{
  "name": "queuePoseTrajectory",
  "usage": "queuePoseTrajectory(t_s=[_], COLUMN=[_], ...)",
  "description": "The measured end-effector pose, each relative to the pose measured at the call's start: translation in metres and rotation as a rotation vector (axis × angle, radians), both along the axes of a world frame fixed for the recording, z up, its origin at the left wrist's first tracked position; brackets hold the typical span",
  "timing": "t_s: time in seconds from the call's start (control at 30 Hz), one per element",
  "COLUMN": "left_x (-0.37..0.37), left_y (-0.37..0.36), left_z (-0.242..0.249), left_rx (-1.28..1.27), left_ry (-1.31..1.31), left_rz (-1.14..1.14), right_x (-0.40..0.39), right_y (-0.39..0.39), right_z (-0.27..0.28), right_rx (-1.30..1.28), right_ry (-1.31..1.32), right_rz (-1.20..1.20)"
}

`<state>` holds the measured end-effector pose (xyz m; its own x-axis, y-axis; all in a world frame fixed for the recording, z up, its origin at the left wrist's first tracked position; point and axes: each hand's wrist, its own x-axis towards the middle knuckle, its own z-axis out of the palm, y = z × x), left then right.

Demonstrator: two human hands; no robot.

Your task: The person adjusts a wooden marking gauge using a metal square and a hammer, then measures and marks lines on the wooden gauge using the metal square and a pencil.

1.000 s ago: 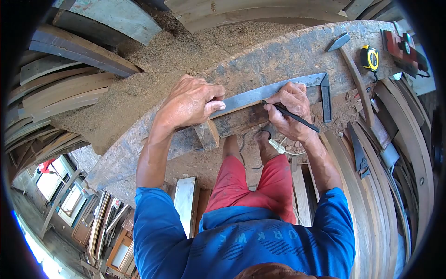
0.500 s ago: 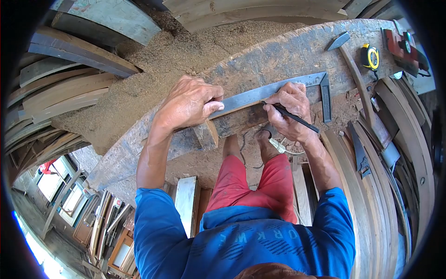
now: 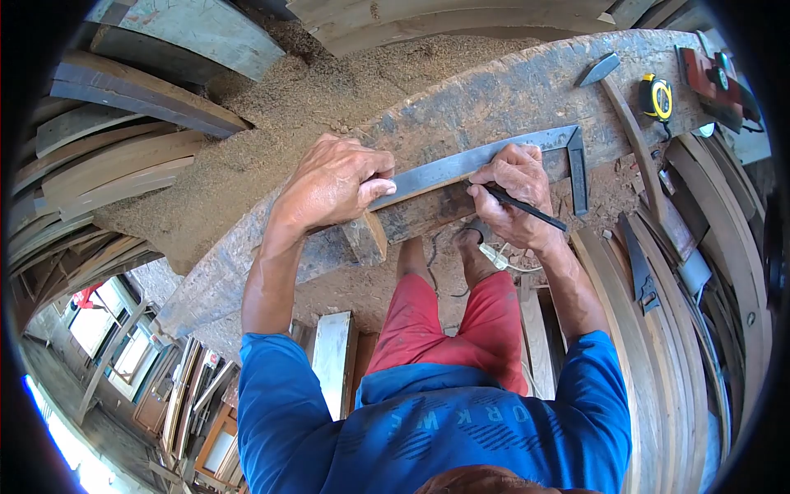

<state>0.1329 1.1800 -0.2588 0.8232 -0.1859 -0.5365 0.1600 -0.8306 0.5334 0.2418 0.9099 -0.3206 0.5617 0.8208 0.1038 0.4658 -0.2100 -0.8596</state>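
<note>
A steel try square (image 3: 461,162) lies along a dark board (image 3: 428,210) on the old grey workbench (image 3: 494,90). My left hand (image 3: 337,181) presses the square's blade flat, thumb on its near end. My right hand (image 3: 517,196) grips a black pencil (image 3: 527,208) with its tip against the blade's lower edge on the board. The square's short arm (image 3: 578,169) points toward me at the right.
A yellow tape measure (image 3: 657,99), a red power tool (image 3: 714,82) and a hammer (image 3: 613,82) lie at the bench's right end. Sawdust (image 3: 271,107) is heaped beyond the bench. Curved wooden planks (image 3: 675,329) are stacked right and left. A chisel (image 3: 638,267) rests on the right planks.
Both hands hold almost the same place; the pencil hand has edged very slightly along the blade.
</note>
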Motion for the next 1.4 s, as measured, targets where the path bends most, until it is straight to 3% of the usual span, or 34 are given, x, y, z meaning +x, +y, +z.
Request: queuePoseTrajectory(t_s=[1.2,1.4], left_x=[-0.005,-0.003], left_y=[0.000,-0.001], left_z=[-0.007,-0.004], left_rx=[-0.019,-0.017], left_ry=[-0.078,-0.041], left_rz=[0.016,0.026], right_x=[-0.003,0.005], right_y=[0.002,-0.005], right_z=[-0.001,0.007], right_rx=[-0.004,-0.032], right_ry=[-0.019,0.025], right_rz=[-0.042,0.057])
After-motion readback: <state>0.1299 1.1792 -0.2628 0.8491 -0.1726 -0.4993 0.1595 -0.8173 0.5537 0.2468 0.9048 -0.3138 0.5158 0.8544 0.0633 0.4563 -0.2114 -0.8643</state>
